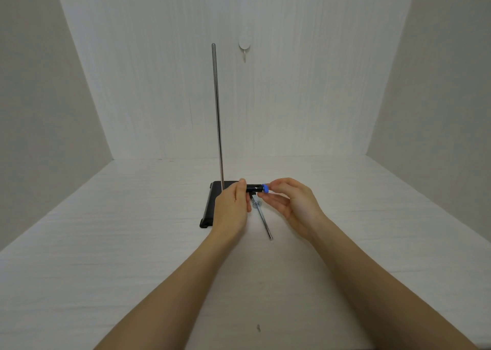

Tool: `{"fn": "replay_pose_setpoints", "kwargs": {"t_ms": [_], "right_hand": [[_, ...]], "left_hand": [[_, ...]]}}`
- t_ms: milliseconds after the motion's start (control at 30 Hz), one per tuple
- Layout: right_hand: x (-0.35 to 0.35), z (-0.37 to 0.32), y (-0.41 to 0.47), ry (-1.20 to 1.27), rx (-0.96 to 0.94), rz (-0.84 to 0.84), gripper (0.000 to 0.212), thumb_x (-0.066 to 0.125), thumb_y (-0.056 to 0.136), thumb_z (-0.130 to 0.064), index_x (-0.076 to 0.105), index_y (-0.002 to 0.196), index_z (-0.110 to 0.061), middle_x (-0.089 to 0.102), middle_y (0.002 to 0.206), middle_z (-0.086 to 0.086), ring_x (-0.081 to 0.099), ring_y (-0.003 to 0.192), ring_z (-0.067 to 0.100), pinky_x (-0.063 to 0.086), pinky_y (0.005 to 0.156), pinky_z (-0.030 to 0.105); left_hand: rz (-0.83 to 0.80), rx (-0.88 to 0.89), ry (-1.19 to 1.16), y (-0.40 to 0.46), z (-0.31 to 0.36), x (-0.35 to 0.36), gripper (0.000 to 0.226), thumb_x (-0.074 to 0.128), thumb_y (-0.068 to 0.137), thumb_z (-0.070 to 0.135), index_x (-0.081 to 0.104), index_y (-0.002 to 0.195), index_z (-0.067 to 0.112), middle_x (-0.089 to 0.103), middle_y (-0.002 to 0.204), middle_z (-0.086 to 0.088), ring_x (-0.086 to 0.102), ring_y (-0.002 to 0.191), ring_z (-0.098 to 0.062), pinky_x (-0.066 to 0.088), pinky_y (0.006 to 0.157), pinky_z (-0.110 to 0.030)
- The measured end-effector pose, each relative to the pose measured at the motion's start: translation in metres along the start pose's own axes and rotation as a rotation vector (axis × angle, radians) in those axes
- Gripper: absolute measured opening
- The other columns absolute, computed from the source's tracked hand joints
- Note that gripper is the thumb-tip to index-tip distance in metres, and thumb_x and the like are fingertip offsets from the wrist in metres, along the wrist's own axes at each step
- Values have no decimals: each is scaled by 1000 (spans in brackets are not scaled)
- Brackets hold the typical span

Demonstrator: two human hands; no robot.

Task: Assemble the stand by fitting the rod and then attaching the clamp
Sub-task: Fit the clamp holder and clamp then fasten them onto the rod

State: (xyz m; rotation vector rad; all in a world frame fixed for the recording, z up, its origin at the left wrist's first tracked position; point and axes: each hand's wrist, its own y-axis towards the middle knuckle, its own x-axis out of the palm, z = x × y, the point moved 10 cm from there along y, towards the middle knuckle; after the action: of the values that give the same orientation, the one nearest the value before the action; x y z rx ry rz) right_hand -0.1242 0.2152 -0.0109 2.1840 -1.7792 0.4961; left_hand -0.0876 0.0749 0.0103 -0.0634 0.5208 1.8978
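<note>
Stand base (pixel 210 206), black and flat, lies on our white table (pixel 106 217), and we take it as our landmark. From its far edge the thin metal rod (pixel 218 116) rises upright, already seated, its top reaching high against the back wall (pixel 292 97).

Our left forearm comes in from the lower middle and angles up toward the base, the wrist nearly straight. Our left hand (pixel 233 206) sits over the base's right half, back of the hand toward us, fingers curled and the thumb pointing up; it is closed around the left end of the clamp (pixel 254 188), a short black body held level just right of the rod's foot.

Hanging from the clamp, a slim metal arm (pixel 263 221) slants down and toward us, right of the base, with a small silver nut on it near the top. We cannot tell whether its lower tip touches the table.

At the clamp's right end is a blue knob (pixel 265 188). Our right hand (pixel 289 203), reaching in from the lower right with the wrist bent slightly inward and the palm turned left, pinches that knob between thumb and forefinger, the other fingers loosely curled below.

Further right of the base, high on the wall, is a white hook (pixel 244 49).
</note>
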Motion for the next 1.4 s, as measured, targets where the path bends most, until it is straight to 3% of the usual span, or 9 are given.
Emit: {"fn": "replay_pose_setpoints", "kwargs": {"t_ms": [167,367,533,633,933,1067,1167,1267,1400], "right_hand": [[7,9,0,-22,43,-59,8,62,86,-1,65,93,1,68,92,18,74,75,21,58,66,20],[2,-1,-1,-38,-32,-18,26,53,81,18,66,67,1,67,91,16,74,72,22,57,66,18],[1,4,1,24,15,0,3,59,87,-1,61,89,1,66,92,17,74,75,27,60,68,25],[2,9,2,-16,44,-33,16,64,87,-9,65,97,3,68,92,17,74,76,24,59,68,23],[0,-4,0,-130,-61,14,24,56,79,16,68,71,-3,65,103,13,67,97,20,54,82,20],[-1,1,2,-15,-16,12,4,59,85,3,62,87,3,64,98,17,73,82,25,59,76,23],[1,9,0,-59,42,-11,18,64,86,-8,63,99,4,65,98,19,73,71,23,59,67,22],[3,3,-2,-72,-12,-30,10,61,83,8,66,89,0,67,91,19,73,70,21,58,66,19],[1,-5,-1,-123,-80,-7,21,54,80,18,66,72,2,68,91,16,73,76,17,58,81,22]], "left_hand": [[3,4,-1,1,0,0,50,30,102,29,48,62,7,50,57,-2,40,50,-12,34,56,-25],[9,-2,8,1,0,-1,50,29,102,29,47,60,8,48,55,-1,39,49,-12,33,55,-26],[7,-21,2,1,-1,-1,50,29,102,30,48,62,7,49,57,-2,39,49,-12,33,54,-25],[3,-4,0,0,0,-1,50,29,102,30,49,63,6,49,57,-3,39,50,-12,33,54,-24],[9,-12,17,2,-1,-1,49,29,102,30,46,61,10,48,55,1,38,47,-10,32,52,-21],[9,-12,10,1,-2,-1,49,30,102,31,48,62,10,49,56,0,39,48,-10,33,52,-20],[1,-4,1,1,-1,-1,49,30,102,30,48,63,8,50,56,-2,40,49,-12,34,54,-23],[3,-10,2,0,-1,-1,48,30,102,30,48,63,7,48,55,0,39,49,-11,33,52,-21],[8,-12,6,1,0,-2,47,30,102,30,46,63,9,47,55,0,37,48,-11,32,50,-19]]}}
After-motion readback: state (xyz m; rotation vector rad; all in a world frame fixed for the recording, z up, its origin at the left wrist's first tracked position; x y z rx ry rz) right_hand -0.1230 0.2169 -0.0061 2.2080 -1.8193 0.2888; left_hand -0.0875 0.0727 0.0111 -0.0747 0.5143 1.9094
